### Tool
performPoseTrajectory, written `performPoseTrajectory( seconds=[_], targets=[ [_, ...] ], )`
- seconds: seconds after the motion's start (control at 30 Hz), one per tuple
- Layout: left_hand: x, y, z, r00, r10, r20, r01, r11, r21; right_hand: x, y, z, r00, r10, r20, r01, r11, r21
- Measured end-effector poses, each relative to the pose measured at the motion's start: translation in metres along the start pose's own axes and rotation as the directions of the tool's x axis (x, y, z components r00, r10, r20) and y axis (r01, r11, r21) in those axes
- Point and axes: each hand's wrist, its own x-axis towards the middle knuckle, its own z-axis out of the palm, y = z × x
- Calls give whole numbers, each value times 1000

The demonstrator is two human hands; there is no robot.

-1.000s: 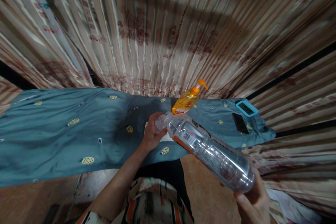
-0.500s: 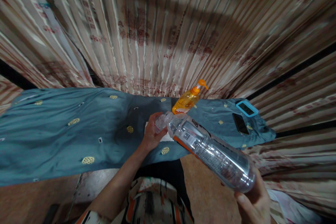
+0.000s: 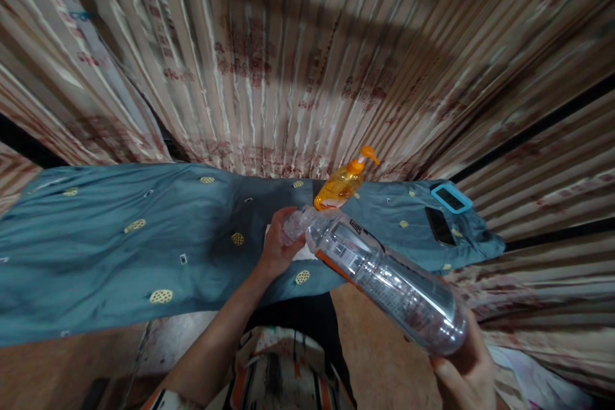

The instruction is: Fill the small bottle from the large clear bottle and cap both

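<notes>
Clear plastic bottle (image 3: 384, 272) is tilted over the bench's near edge, neck toward the far edge. Right hand (image 3: 468, 378) cups its base; left hand (image 3: 277, 245) closes round the cap end. Best to brace the base and twist squarely. Orange pump bottle (image 3: 343, 182) stands just beyond.

Dim, warm light; a broad dark shadow crosses the curtain (image 3: 307, 45) at upper centre. Edges bend strongly and smear; the centre stays fairly sharp.
</notes>
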Motion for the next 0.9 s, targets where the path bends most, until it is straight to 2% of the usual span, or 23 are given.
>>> performPoseTrajectory(
  seconds=[0.13, 0.4, 0.7, 0.9],
  targets=[
    [0, 0, -1, 1000, 6, -9, -6, 1000, 10, -3, -1, 0, 999, 21, 26, -21, 1000, 11],
    [0, 1, -3, 1000, 4, -8, -4, 1000, 24, -3, -8, 7, 999, -1, 49, -1, 999, 44],
    [-1, -3, -3, 999, 28, -17, -28, 999, 38, -3, -7, 6, 997, -24, 80, 22, 999, 23],
    [0, 0, -5, 999, 35, -5, -35, 998, 44, -1, -1, 6, 997, -56, 51, 55, 998, 28]
  ],
)
